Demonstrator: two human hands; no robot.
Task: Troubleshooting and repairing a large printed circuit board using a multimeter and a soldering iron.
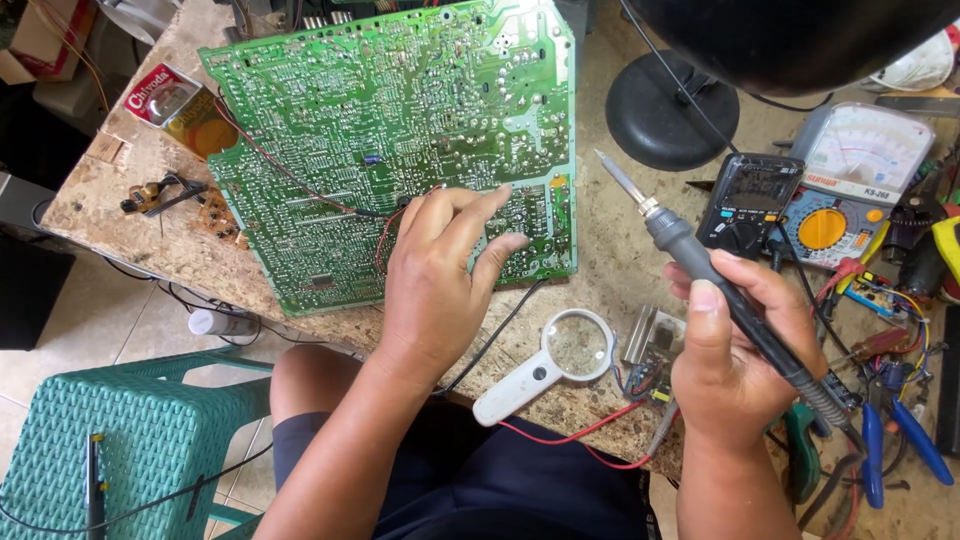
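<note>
1. A person sits at a worn wooden bench (pixel 620 250), seen from above by a camera on their head.
2. The left hand (pixel 440 265) rests palm down on the near right corner of a large green circuit board (pixel 400 130), fingers (pixel 490 215) slightly spread and pressing on the solder side.
3. The circuit board lies flat, solder side up, across the far left part of the bench, reaching almost to the near edge. Thin red and black wires cross it.
4. The right hand (pixel 735 350) hovers over the near right part of the bench, fingers wrapped around the dark handle of a soldering iron (pixel 700 270).
5. The soldering iron points up and away, its metal tip in the air just beside the board's right edge, not touching it.
6. A white magnifying glass (pixel 550 365) lies on the bench between the two hands, near the near edge.
7. A black digital multimeter (pixel 750 205) and an analogue meter (pixel 850 170) lie at the right side, beyond the right hand.
8. A black round lamp base (pixel 665 115) stands toward the far edge.
9. Blue-handled pliers (pixel 900 435) lie at the near right corner.
10. A green plastic stool (pixel 130 440) stands on the floor, left of the person's knee.
</note>
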